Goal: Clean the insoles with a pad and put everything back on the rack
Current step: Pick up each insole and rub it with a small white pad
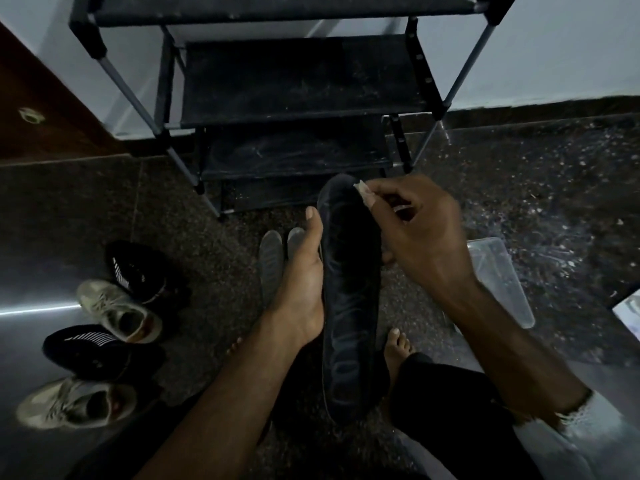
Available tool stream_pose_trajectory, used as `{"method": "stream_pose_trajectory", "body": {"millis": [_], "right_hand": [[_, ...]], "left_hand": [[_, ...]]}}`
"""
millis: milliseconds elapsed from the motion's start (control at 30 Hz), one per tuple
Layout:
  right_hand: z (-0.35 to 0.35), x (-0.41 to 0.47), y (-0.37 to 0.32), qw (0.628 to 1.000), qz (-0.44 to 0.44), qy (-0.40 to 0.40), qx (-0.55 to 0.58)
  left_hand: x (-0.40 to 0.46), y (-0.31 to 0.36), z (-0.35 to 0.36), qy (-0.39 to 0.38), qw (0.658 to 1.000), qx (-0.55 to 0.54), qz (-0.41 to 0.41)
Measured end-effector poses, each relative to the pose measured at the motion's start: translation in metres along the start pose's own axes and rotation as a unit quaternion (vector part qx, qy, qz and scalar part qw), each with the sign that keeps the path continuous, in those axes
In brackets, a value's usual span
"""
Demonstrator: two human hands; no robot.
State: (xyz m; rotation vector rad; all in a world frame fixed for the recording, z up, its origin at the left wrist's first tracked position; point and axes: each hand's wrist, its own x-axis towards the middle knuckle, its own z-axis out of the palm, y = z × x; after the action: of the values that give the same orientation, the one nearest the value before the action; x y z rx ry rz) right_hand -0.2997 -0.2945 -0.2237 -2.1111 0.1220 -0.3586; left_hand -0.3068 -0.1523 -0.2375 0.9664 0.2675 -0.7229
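Note:
A long black insole [348, 299] stands lengthwise in the middle of the view, its toe end pointing at the rack. My left hand [304, 278] holds it along its left edge, thumb on top. My right hand [420, 237] pinches a small pale pad [364, 192] and presses it against the insole's toe end on the right side. Two grey insoles [272, 261] lie on the floor just left of my left hand. The black shoe rack [298, 81] stands ahead with bare shelves.
Two black sneakers [138, 271] and two beige sneakers [117, 311] sit on the dark floor at the left. A clear plastic container [502, 285] lies right of my right arm. My bare foot [398, 348] and dark trouser leg are below the insole. A wooden door is at far left.

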Motion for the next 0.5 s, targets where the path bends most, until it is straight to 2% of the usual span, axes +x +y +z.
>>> {"method": "stream_pose_trajectory", "body": {"millis": [133,400,500], "right_hand": [[0.002,0.005,0.0,1.0,-0.02,0.016,-0.018],[0.018,0.0,0.001,0.994,-0.077,-0.022,-0.074],[0.018,0.005,0.002,0.994,-0.071,0.01,-0.081]], "left_hand": [[0.0,0.007,0.0,-0.017,1.0,-0.003,0.025],[0.007,0.009,-0.001,-0.01,0.999,-0.02,0.032],[0.011,0.007,-0.002,-0.014,1.0,-0.01,0.015]]}}
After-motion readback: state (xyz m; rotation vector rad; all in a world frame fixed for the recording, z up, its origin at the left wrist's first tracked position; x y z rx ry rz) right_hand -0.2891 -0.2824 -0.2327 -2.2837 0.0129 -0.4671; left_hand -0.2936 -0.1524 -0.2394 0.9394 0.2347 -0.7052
